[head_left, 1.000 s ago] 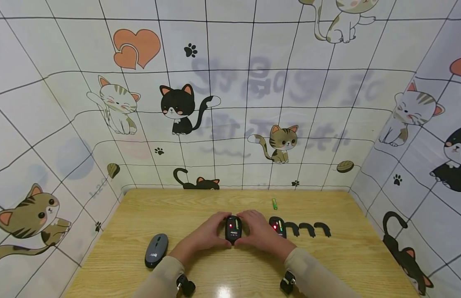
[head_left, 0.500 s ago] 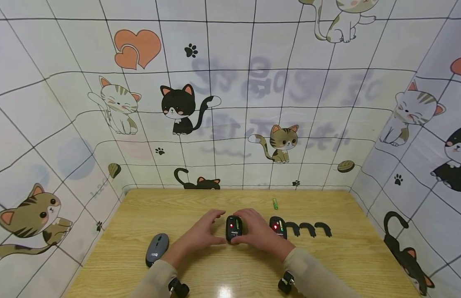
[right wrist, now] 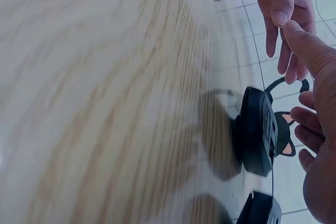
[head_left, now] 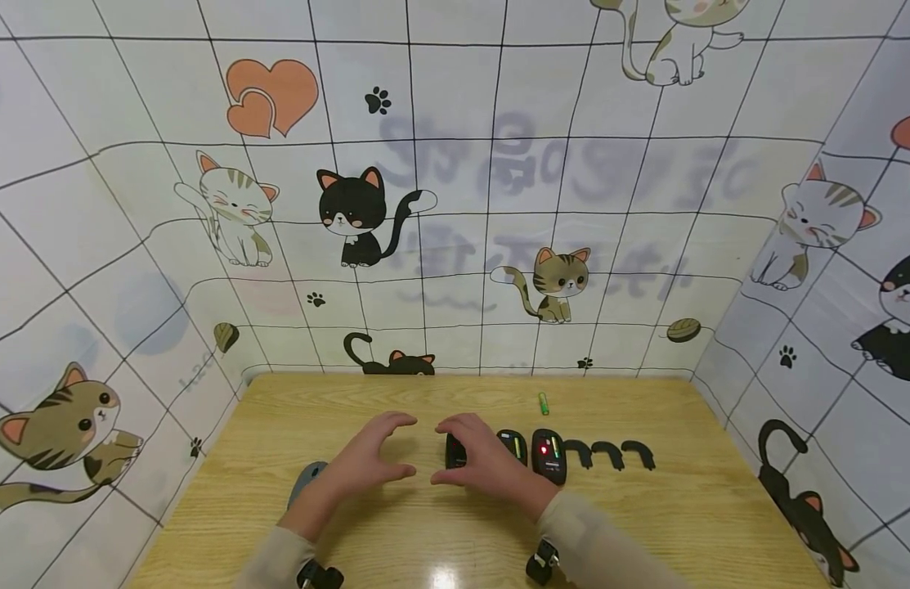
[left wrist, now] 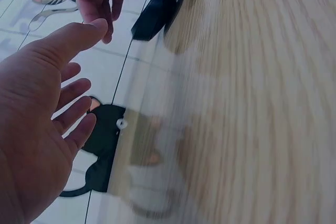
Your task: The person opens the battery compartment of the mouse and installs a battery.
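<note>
Both hands are spread in the head view, holding nothing. My left hand point(head_left: 359, 462) hovers over the table with its thumb and fingers apart, close to a grey computer mouse point(head_left: 305, 479) half hidden by the wrist. Fingers bent loosely, my right hand point(head_left: 484, 462) overlaps a black computer mouse point(head_left: 455, 450), hiding most of it. Right of it lies a second black mouse point(head_left: 513, 444), partly covered by that hand, with a battery showing. A third black mouse point(head_left: 549, 455) shows a red light. In the right wrist view, a black mouse point(right wrist: 256, 132) stands apart from the fingers.
Three black curved pieces point(head_left: 607, 454) lie in a row at the right. A small green battery point(head_left: 544, 403) is farther back on the wooden table point(head_left: 396, 548). A cat-print sheet point(head_left: 455, 188) forms the walls around the back and sides.
My left hand lets go of the middle black mouse and moves left. The right hand also releases it and shifts left over it, uncovering part of the second black mouse.
</note>
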### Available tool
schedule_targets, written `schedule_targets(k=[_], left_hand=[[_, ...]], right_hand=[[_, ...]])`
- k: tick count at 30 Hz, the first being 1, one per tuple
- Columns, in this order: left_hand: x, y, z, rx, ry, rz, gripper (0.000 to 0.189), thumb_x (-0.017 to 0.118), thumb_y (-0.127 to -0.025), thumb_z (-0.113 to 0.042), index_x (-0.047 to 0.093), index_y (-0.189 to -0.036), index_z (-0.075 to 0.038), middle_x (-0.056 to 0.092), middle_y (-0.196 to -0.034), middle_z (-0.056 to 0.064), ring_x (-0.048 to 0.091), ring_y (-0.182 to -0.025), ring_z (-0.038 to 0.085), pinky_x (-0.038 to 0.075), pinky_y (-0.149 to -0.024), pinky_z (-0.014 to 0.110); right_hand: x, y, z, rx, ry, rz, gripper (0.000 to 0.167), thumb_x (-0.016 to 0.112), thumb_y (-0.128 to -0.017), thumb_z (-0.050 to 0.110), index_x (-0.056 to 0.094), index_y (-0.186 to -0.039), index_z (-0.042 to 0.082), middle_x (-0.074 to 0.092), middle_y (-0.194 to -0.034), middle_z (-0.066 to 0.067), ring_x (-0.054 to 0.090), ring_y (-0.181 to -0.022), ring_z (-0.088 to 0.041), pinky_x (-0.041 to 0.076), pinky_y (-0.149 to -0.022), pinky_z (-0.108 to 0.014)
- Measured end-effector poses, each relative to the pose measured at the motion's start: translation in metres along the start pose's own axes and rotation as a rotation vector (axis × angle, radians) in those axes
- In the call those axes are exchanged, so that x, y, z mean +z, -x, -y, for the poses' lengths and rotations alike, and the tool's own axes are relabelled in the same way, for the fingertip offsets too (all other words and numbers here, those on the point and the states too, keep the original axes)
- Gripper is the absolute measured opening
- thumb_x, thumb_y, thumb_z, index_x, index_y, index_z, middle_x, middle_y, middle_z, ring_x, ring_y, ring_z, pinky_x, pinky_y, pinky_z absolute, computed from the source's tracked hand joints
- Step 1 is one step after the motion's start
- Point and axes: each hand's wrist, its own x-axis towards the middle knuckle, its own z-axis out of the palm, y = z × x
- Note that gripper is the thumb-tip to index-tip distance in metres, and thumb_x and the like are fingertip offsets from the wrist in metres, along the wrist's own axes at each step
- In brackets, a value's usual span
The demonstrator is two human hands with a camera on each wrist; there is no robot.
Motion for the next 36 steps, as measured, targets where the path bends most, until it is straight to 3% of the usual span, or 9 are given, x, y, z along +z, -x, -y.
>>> schedule_targets(k=[7, 13, 20, 25, 31, 36], left_hand=[[-0.018, 0.019, 0.019, -0.001, -0.005, -0.045, 0.066, 0.094, -0.092, -0.024, 0.064, -0.151, -0.021, 0.056, -0.158, 0.001, 0.048, -0.151, 0.037, 0.044, -0.118, 0.067], [-0.037, 0.039, 0.038, 0.011, -0.002, -0.059, 0.058, 0.092, -0.094, -0.024, 0.068, -0.146, -0.018, 0.06, -0.153, -0.001, 0.052, -0.147, 0.038, 0.044, -0.116, 0.069], [-0.055, 0.063, 0.056, -0.033, -0.023, -0.058, 0.055, 0.091, -0.096, -0.029, 0.069, -0.145, -0.018, 0.062, -0.15, -0.002, 0.057, -0.142, 0.034, 0.048, -0.113, 0.068], [-0.061, 0.079, 0.066, -0.067, -0.047, -0.082, 0.056, 0.09, -0.096, -0.035, 0.069, -0.146, -0.019, 0.062, -0.15, -0.003, 0.058, -0.14, 0.031, 0.051, -0.113, 0.062], [-0.063, 0.096, 0.074, -0.056, -0.092, -0.146, 0.064, 0.088, -0.098, -0.034, 0.062, -0.152, -0.01, 0.062, -0.152, 0.006, 0.059, -0.137, 0.038, 0.056, -0.106, 0.058], [-0.064, 0.105, 0.079, -0.064, -0.137, -0.161, 0.071, 0.088, -0.097, -0.038, 0.059, -0.155, -0.008, 0.062, -0.151, 0.008, 0.06, -0.135, 0.039, 0.057, -0.104, 0.057]], right_hand=[[0.011, -0.007, 0.009, -0.036, -0.016, -0.006, 0.076, 0.091, -0.091, 0.051, 0.062, -0.15, 0.012, 0.058, -0.151, -0.003, 0.051, -0.142, -0.023, 0.05, -0.118, -0.049], [0.019, -0.014, 0.021, -0.083, -0.036, -0.001, 0.076, 0.093, -0.09, 0.048, 0.062, -0.149, 0.011, 0.058, -0.152, -0.004, 0.051, -0.143, -0.024, 0.048, -0.119, -0.047], [0.035, -0.023, 0.035, -0.14, -0.037, 0.012, 0.078, 0.092, -0.09, 0.051, 0.061, -0.151, 0.013, 0.058, -0.152, 0.0, 0.051, -0.145, -0.019, 0.048, -0.12, -0.041], [0.048, -0.027, 0.045, -0.12, -0.086, 0.056, 0.079, 0.091, -0.092, 0.051, 0.059, -0.153, 0.012, 0.057, -0.153, 0.0, 0.05, -0.145, -0.018, 0.047, -0.121, -0.04], [0.063, -0.032, 0.052, -0.124, -0.139, 0.077, 0.081, 0.091, -0.093, 0.047, 0.056, -0.155, 0.009, 0.056, -0.152, -0.001, 0.051, -0.143, -0.016, 0.046, -0.12, -0.036], [0.077, -0.04, 0.057, -0.108, -0.158, 0.1, 0.083, 0.089, -0.094, 0.05, 0.053, -0.157, 0.008, 0.055, -0.153, 0.001, 0.051, -0.142, -0.012, 0.047, -0.119, -0.033]])
